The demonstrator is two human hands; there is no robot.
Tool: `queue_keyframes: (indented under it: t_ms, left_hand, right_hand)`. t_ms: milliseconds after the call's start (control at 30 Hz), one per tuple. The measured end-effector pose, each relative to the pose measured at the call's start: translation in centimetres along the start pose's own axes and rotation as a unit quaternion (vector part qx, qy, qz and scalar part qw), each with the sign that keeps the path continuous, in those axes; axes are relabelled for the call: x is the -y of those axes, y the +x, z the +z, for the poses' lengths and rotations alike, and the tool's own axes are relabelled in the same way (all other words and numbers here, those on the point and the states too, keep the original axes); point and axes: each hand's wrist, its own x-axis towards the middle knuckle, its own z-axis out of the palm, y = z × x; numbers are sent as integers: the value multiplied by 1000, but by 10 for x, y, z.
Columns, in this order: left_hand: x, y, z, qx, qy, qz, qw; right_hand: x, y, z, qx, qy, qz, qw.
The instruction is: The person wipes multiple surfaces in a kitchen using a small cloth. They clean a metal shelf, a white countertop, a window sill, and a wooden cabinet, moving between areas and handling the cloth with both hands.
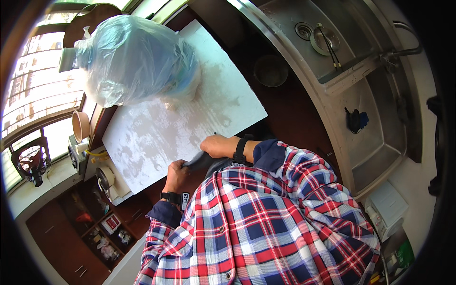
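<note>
Both of my hands are close to my body at the near edge of a white tabletop with greyish smears. Between them stretches a dark grey cloth, partly hidden by my shirt. My left hand grips its left end, and my right hand is closed around its other end. On the far part of the tabletop rests a large bulky object wrapped in a translucent bluish plastic bag; what is inside is unclear.
To the right is a double steel sink holding a bowl with chopsticks and a dark cloth. A glass lid or bowl lies beyond the tabletop. At left are a small fan, a terracotta pot and open shelves.
</note>
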Motion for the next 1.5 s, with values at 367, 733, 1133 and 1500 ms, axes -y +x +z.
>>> queue_keyframes:
  t_ms: [367,733,1133,1500]
  left_hand:
    - [81,15,-26,-11,-49,75,996]
    - [137,50,-73,-64,-172,207,961]
    - [121,43,-89,-96,-57,179,978]
    - [152,32,-92,14,7,192,981]
  right_hand:
    - [37,39,24,76,-48,120,989]
    - [67,101,73,-179,-85,134,971]
    - [69,108,64,-195,-47,132,971]
    - [83,126,49,184,-85,243,949]
